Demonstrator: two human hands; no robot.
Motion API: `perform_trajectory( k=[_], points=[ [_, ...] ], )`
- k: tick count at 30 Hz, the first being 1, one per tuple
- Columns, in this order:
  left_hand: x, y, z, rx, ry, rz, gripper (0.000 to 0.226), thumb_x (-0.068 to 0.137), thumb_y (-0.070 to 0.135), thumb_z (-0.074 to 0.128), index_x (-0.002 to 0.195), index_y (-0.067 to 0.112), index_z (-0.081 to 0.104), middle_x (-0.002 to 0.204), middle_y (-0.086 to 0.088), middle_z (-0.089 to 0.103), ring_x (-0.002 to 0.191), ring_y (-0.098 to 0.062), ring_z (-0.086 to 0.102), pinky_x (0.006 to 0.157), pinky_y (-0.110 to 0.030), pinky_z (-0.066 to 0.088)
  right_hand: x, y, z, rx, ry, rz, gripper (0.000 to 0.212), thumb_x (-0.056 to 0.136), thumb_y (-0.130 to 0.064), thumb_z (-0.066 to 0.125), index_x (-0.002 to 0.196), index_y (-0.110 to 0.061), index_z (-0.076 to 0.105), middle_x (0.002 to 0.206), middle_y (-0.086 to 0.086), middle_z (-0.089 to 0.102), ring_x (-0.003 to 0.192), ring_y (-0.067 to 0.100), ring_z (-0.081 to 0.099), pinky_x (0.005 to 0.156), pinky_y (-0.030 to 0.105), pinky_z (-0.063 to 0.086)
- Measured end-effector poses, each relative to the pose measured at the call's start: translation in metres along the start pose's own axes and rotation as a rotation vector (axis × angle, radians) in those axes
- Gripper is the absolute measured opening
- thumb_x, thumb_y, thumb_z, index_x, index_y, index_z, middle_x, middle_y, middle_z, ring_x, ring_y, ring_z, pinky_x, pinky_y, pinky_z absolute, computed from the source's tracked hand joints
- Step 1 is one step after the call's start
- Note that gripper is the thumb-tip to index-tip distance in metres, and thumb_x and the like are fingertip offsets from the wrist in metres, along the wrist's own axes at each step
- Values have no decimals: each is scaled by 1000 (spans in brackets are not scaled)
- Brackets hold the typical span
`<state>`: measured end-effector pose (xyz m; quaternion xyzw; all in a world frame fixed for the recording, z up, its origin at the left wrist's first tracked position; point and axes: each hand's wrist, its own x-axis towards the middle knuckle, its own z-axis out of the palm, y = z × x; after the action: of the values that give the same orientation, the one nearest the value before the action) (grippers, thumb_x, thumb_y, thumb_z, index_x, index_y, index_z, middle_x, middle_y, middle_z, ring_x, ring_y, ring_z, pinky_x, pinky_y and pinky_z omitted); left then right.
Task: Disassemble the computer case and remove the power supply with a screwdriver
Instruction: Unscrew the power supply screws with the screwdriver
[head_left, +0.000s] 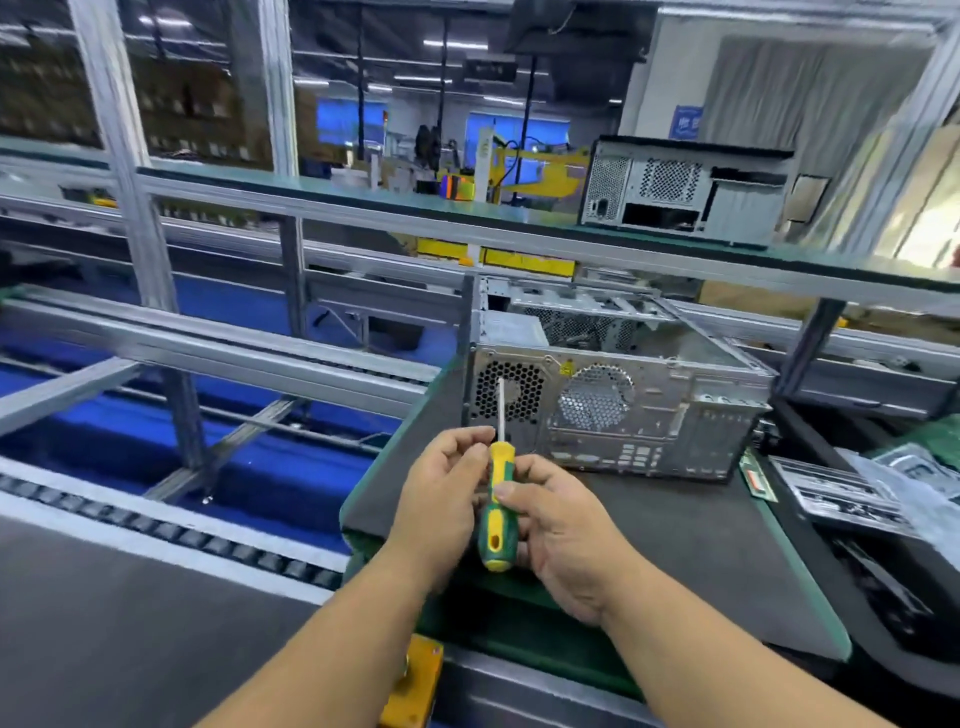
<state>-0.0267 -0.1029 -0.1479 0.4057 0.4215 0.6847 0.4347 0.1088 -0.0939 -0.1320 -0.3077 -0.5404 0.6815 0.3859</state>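
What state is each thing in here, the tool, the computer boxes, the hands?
Screwdriver: held upright, off the mat, tip pointing at the case's rear.
Case: lying on its side, top panel off, inside exposed.
Second case: upright on the shelf, untouched.
Left hand: fingers curled at the upper handle.
Right hand: gripping the handle.
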Motion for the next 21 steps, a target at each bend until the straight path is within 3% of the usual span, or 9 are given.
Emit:
perform_trajectory(
  k=[4, 9, 14, 15, 17, 19, 21],
  points=[
    [-1, 3, 4, -86, -41, 6, 14, 103, 11, 57, 113, 11, 68, 97, -11, 70, 90, -25, 62, 83, -44, 51, 10, -8, -4, 27, -126, 55, 33, 84, -18, 69, 116, -13, 66, 92, 13, 66, 68, 23, 62, 60, 35, 52],
    [-2, 10, 1, -60, -76, -4, 24, 105, 15, 54, 124, 12, 68, 120, -16, 71, 108, -27, 66, 100, -50, 51, 23, -9, -11, 121, -243, 104, 65, 83, -20, 78, 140, -3, 52, 125, 25, 46, 97, 31, 50, 86, 45, 43],
    [-3, 15, -5, -7, -127, 44, 26, 107, 19, 50, 128, 20, 66, 119, -12, 72, 104, -24, 70, 93, -47, 58, 29, -3, -20, 214, -276, 66, 72, 81, -24, 83, 143, -6, 52, 132, 28, 50, 109, 36, 51, 114, 67, 27],
    [-4, 16, -6, 10, -130, 55, 26, 107, 19, 52, 130, 19, 64, 121, -12, 71, 107, -28, 69, 97, -51, 56, 29, -3, -21, 222, -278, 68, 72, 81, -25, 84, 143, -7, 53, 131, 27, 53, 107, 35, 55, 112, 64, 32],
    [-8, 16, -7, 86, -136, 108, 34, 100, 25, 59, 133, 20, 62, 123, -9, 69, 115, -32, 66, 101, -56, 53, 29, -6, -20, 220, -285, 91, 70, 80, -27, 85, 142, -12, 56, 127, 20, 57, 101, 31, 61, 92, 48, 47],
    [-14, 16, -8, 237, -154, 196, 47, 90, 36, 61, 137, 28, 59, 122, 3, 68, 115, -21, 66, 99, -51, 55, 29, -7, -22, 224, -307, 108, 66, 82, -29, 83, 142, -17, 59, 124, 16, 61, 97, 28, 62, 82, 40, 49],
    [-20, 13, -8, 371, -192, 273, 60, 86, 46, 60, 145, 35, 50, 128, 13, 63, 117, -10, 63, 97, -40, 56, 29, -7, -24, 253, -340, 108, 62, 83, -28, 82, 140, -19, 60, 116, 12, 68, 95, 26, 67, 84, 41, 50]
  ],
)
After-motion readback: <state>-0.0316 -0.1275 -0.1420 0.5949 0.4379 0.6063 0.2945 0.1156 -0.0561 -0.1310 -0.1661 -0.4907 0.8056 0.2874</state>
